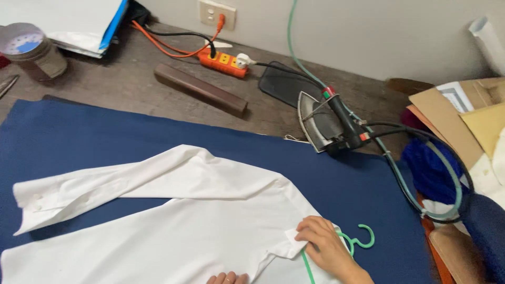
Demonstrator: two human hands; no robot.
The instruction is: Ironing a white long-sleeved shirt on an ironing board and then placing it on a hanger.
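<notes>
Nearest to us, our right hand (327, 246) lies flat on the collar of the white cotton long-sleeved shirt (173, 226), fingers pressing the collar tip rather than closing round anything, so that grip is released. Just under the palm runs the thin green plastic hanger (357, 241); its hook pokes out past the collar onto the cloth, and one arm of it slants down beneath the shirt's neck. At the bottom edge only the fingertips of our left hand (227, 277) show, resting on the shirt front; whether that grip is clenched or loose we cannot tell.

The shirt lies spread and smooth on the dark blue padded cloth (79, 131) that covers the counter (126, 84), one sleeve folded across to the left with its cuff flat. We judge the pressing largely done and the hanger partly in; lifting the shirt off the cloth appears to be left.

Further back, the grey electric iron (329, 123) sits at the cloth's far edge, its cable and a green hose looping right. Beyond it lie a dark wooden block (200, 89) and an orange power strip (223, 62) by the wall.
</notes>
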